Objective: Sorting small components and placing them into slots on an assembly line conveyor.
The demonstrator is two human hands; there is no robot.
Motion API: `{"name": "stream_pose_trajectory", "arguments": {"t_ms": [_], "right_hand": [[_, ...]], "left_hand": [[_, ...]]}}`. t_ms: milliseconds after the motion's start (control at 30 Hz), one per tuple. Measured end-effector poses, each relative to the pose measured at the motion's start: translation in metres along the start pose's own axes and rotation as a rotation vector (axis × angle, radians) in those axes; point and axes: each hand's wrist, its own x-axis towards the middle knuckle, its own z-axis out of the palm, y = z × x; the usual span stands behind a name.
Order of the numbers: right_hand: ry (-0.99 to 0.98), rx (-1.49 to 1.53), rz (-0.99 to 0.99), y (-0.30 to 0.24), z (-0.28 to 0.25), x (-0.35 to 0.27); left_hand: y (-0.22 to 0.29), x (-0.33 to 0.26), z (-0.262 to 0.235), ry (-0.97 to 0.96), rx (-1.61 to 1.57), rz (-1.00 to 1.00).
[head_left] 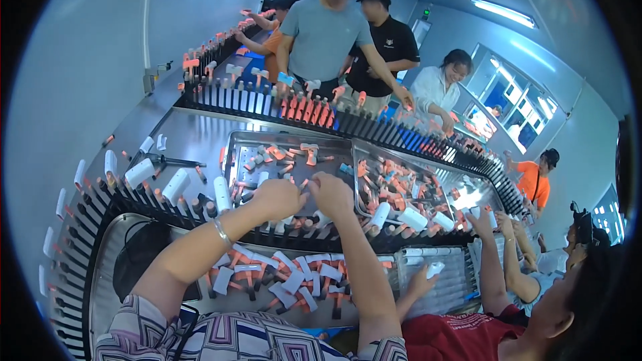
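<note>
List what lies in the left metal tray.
The tray holds scattered pieces, many orange; the left hand and right hand cover part, so anything beneath cannot be seen.

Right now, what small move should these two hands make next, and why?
Perhaps part the left hand and right hand slightly to check what is between them: they are close together over the metal tray, their fingertips are largely hidden, and loose orange pieces lie in it.
</note>
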Motion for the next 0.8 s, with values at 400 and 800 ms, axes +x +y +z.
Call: {"name": "stream_pose_trajectory", "arguments": {"t_ms": [400, 800], "right_hand": [[0.463, 0.125, -0.205, -0.005, -0.12, 0.002], [0.049, -0.027, -0.055, 0.063, 0.012, -0.01]], "left_hand": [[0.016, -0.008, -0.046, 0.666, -0.066, 0.272], [0.018, 0.038, 0.021, -0.054, -0.046, 0.039]]}}
